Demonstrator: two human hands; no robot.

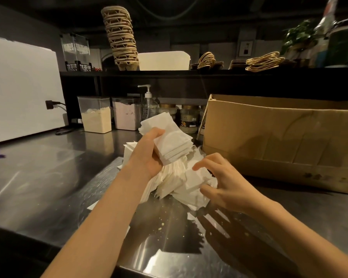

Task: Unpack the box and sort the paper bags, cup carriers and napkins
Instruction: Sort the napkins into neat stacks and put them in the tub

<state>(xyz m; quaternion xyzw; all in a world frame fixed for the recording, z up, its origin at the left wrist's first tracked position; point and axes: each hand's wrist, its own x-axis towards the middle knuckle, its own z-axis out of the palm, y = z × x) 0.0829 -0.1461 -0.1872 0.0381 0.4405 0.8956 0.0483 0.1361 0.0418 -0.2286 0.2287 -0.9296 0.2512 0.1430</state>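
Observation:
My left hand (149, 152) grips a thick stack of white napkins (169, 137), lifted above a loose heap of napkins (179, 181) on the steel counter. My right hand (223, 183) rests on the right side of that heap, fingers curled around a few napkins. The open cardboard box (279, 141) stands just right of the heap. On the shelf above, a tall leaning stack of brown cup carriers (121, 37) stands at the left, and flat paper bags with twisted handles (263, 61) lie at the right.
The steel counter (48, 167) stretches left. A white appliance (18, 89) stands at the far left. Two powder canisters (94, 115), a pump bottle (148, 103) and jars line the back. A white bin (163, 60) sits on the shelf.

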